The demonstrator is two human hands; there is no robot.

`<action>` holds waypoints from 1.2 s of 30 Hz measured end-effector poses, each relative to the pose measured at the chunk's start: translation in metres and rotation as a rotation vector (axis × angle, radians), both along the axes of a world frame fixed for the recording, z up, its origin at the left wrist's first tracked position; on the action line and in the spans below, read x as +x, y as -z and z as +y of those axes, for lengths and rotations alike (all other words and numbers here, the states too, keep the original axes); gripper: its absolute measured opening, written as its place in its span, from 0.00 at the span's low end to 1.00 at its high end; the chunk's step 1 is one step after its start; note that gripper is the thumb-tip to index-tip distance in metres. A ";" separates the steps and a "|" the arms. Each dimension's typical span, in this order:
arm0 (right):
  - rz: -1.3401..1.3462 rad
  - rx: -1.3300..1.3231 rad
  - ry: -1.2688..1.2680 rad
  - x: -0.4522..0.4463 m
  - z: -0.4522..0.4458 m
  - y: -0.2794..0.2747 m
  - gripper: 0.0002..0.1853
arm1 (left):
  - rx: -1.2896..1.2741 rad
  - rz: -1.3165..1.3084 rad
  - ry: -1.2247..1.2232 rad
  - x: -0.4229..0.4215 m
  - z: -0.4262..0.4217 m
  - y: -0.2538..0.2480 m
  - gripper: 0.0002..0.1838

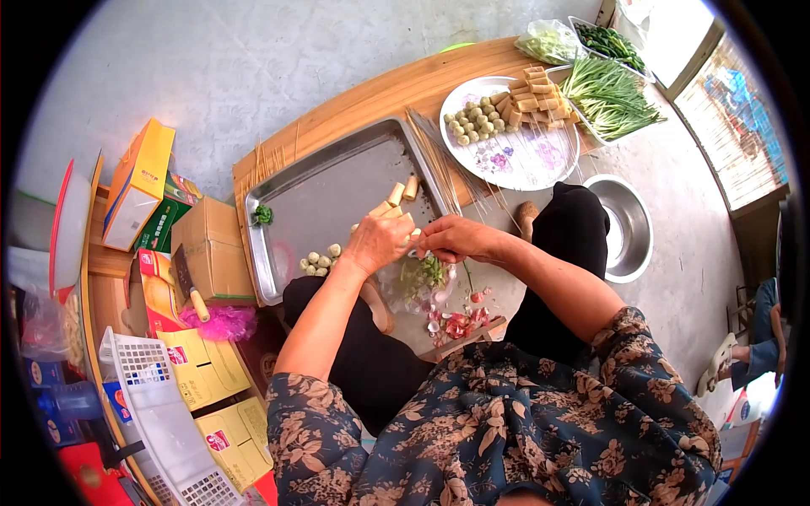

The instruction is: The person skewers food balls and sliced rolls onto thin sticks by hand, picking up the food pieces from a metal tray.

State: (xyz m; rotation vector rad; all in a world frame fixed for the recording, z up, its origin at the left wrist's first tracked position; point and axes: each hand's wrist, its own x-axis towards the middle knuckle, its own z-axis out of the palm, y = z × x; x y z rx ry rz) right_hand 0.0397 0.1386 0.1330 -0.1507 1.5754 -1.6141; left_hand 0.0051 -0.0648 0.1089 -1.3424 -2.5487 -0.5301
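My left hand (380,243) is closed around a short beige roll (412,235), above the near right part of a metal tray (325,173). My right hand (456,239) meets it there, fingers pinched together; whatever they grip is too small to make out. Just beyond my left hand, more beige rolls (396,195) lie at the tray's right side. Pale green balls (319,261) sit in the near left corner, and a dark green bunch (262,215) is at the left wall. Thin wooden skewers (432,160) lie along the tray's right edge.
A white plate (540,173) carries stacked rolls and green balls. Behind it are green onions (612,97) and a tray of green peppers (609,42). A steel basin (623,228) stands right. Boxes (211,249) and a cleaver (190,282) are left. Peelings (462,325) lie below.
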 end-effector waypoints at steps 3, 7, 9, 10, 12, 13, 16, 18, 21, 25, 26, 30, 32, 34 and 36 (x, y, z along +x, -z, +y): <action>-0.010 -0.003 0.003 -0.002 0.000 0.006 0.09 | 0.043 -0.048 -0.006 0.001 0.002 -0.002 0.11; 0.028 0.017 0.025 -0.005 0.000 0.012 0.08 | 0.066 -0.088 0.007 0.005 0.007 -0.019 0.12; 0.058 0.042 0.040 -0.006 -0.001 0.017 0.08 | 0.046 -0.073 0.029 0.004 0.007 -0.012 0.11; 0.058 0.043 0.038 -0.007 -0.003 0.020 0.08 | 0.026 -0.057 0.049 0.003 0.007 -0.007 0.11; 0.152 0.118 0.017 -0.007 -0.007 0.026 0.09 | 0.030 -0.055 0.060 -0.001 0.004 0.003 0.10; 0.153 0.119 0.015 -0.007 -0.009 0.028 0.09 | 0.032 -0.052 0.073 -0.002 0.003 0.008 0.09; 0.314 0.235 -0.002 -0.002 -0.017 0.033 0.11 | -0.005 -0.086 0.048 -0.004 0.002 0.022 0.07; 0.645 0.388 -0.045 0.003 -0.021 0.035 0.13 | -0.035 -0.087 0.041 -0.003 0.003 0.029 0.06; 0.747 0.549 -0.079 0.007 -0.026 0.037 0.13 | -0.070 -0.081 0.030 -0.002 0.005 0.036 0.03; 0.841 0.654 -0.084 0.008 -0.030 0.044 0.11 | -0.111 -0.116 0.000 -0.003 0.005 0.044 0.04; 0.862 0.712 -0.088 0.009 -0.032 0.045 0.11 | -0.111 -0.116 0.002 -0.003 0.005 0.045 0.04; 0.935 0.851 -0.158 0.012 -0.035 0.036 0.10 | -0.131 -0.018 -0.019 -0.005 0.004 0.046 0.02; 0.971 0.855 -0.172 0.011 -0.033 0.036 0.10 | -0.136 0.007 -0.021 -0.008 0.004 0.048 0.02; 1.007 0.858 -0.187 0.012 -0.033 0.030 0.09 | -0.188 0.016 -0.040 -0.009 0.005 0.048 0.03; 0.975 0.902 -0.238 0.013 -0.033 0.021 0.10 | -0.188 0.020 -0.054 -0.011 0.006 0.050 0.04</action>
